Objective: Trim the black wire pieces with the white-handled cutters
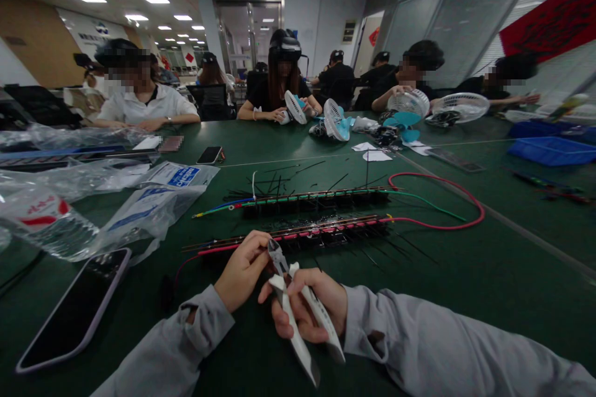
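Observation:
A pair of diagonal cutting pliers [298, 316] with white handles is in my right hand [316, 304], its fingers wrapped round the handles. The jaws point away from me, beside the fingertips of my left hand [244, 268]. My left hand is closed at the near edge of a long wiring strip [326, 231] with a red cable. What it pinches is hidden. Thin black tails like cable-tie ends stick out of this strip. Behind it lies a second long strip [321, 196] with green and blue wires and more black tails.
A phone [77, 310], a water bottle [56, 223] and plastic bags [158, 198] lie at the left. A red cable [479, 211] loops on the right. Across the table, people handle fan parts [336, 121]. Blue trays [552, 152] stand at the far right.

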{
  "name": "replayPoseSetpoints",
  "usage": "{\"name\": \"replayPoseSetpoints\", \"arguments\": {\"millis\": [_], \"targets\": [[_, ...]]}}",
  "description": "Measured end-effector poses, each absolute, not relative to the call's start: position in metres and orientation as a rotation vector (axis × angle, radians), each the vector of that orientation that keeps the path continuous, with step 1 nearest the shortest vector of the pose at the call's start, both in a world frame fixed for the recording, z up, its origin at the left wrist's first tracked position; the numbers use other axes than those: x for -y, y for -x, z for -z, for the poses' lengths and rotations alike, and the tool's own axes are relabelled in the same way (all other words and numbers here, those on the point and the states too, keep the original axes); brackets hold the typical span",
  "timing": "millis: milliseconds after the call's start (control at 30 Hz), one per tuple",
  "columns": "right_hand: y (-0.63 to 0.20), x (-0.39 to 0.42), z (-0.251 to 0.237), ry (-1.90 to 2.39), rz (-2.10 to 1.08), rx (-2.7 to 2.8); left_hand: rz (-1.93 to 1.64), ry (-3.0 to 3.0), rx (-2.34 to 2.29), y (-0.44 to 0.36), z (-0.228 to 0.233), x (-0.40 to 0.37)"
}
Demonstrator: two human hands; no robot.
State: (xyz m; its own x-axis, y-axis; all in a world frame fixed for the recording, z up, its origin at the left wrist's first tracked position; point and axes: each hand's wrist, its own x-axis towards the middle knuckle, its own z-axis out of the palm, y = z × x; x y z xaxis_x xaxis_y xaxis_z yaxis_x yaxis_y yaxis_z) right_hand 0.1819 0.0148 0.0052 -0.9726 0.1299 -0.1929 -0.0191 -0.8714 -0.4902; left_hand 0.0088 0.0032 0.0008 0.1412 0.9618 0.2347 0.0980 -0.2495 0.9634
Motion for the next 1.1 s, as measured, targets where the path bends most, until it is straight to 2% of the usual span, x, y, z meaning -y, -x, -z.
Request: {"name": "replayPoseSetpoints", "arguments": {"millis": [1100], "targets": [[-0.1833,-0.0152,-0.0017,0.323,-3.003,0.773,-1.276,-1.497,-1.076,-0.0082,0.0011,-0.0051]]}}
